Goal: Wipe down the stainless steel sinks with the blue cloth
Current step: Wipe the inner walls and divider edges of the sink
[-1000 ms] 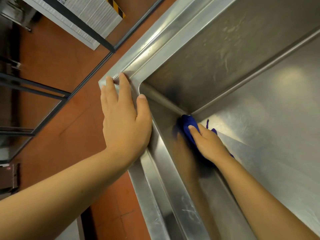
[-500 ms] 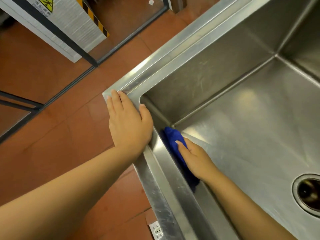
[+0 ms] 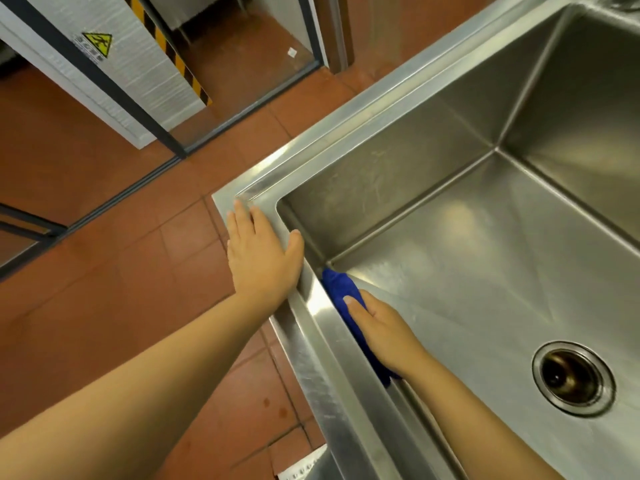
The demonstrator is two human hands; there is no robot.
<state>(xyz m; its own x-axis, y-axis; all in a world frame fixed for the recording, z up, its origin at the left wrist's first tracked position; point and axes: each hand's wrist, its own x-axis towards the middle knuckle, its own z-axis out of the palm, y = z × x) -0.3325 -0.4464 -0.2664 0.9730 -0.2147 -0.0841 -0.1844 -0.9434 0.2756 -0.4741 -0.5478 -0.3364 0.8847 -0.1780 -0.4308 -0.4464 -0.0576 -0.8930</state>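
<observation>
Red-brown tiles of the floor (image 3: 104, 271) fill the left side, crossed by a dark door track. Above them stands a white ribbed panel (image 3: 145, 64) with a yellow warning sign (image 3: 98, 43) and a yellow-and-black hazard stripe.

Toward the middle, the left hand (image 3: 263, 261) lies flat on the corner of the stainless steel sink (image 3: 346, 133). Its grip is spread, with the fingers straight and side by side, pointing at the outer corner of the rim. The thumb reaches to the inner edge of the rim, and the palm rests on the rim, holding nothing.

Just right of it and lower, inside the basin, the blue cloth (image 3: 337, 289) is bunched lengthwise against the left wall, where that wall meets the bottom, near the basin's corner. The right hand (image 3: 384, 334) presses on it from the basin side. One straight digit lies along the top of the cloth, and the cloth shows beyond it at both ends. The other fingers are hidden behind the hand, so I cannot tell whether this grip is curled round the cloth or merely flat against it.

Farther right, the bottom of the basin shines dully, and the round drain (image 3: 573, 377) sits well apart from both hands.
</observation>
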